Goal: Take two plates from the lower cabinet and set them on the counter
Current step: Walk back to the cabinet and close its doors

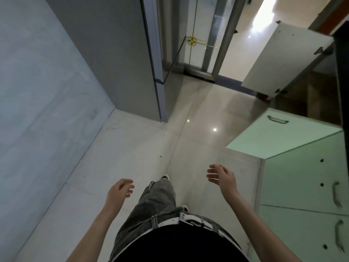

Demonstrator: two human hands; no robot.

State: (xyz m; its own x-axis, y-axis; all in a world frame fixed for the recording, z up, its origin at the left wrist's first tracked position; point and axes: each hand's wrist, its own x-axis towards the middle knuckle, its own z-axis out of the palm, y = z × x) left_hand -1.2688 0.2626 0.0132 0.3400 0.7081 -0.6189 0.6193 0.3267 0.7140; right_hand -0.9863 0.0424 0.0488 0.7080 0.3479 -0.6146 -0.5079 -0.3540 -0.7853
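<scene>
My right hand (221, 175) hung in the lower middle of the frame, fingers loosely spread and lightly bent, holding nothing. My left hand (120, 188), lower and further left, was just as empty, its fingers slackly curled. I judged both were out in front of me for balance and ready to reach, not to carry anything.

Between them were my faded grey jeans (156, 201) and white belt (170, 223), one foot set forward on the glossy pale tiled floor (198, 129).

To the right of my right hand, and well apart from it, stood a pale green glossy cabinet door (279, 137) with a curved metal handle (277, 119), swung out over the floor. Above it, in the upper right, a second door showed its white inner face (283, 57) and hinges. Between the two lay the dark, brownish cabinet interior (311, 91), which I took to be the lower cabinet, opened so the plates could be reached.

The plates themselves were not visible: the opening was too shadowed and too steeply angled to tell what it held. The black counter edge (341, 72) ran down the far right.

More closed green doors (302, 186) filled the lower right, and a blue-grey wall (47, 72) filled the left. Neither plate looked taken yet. My next move called for bending toward that opening.
</scene>
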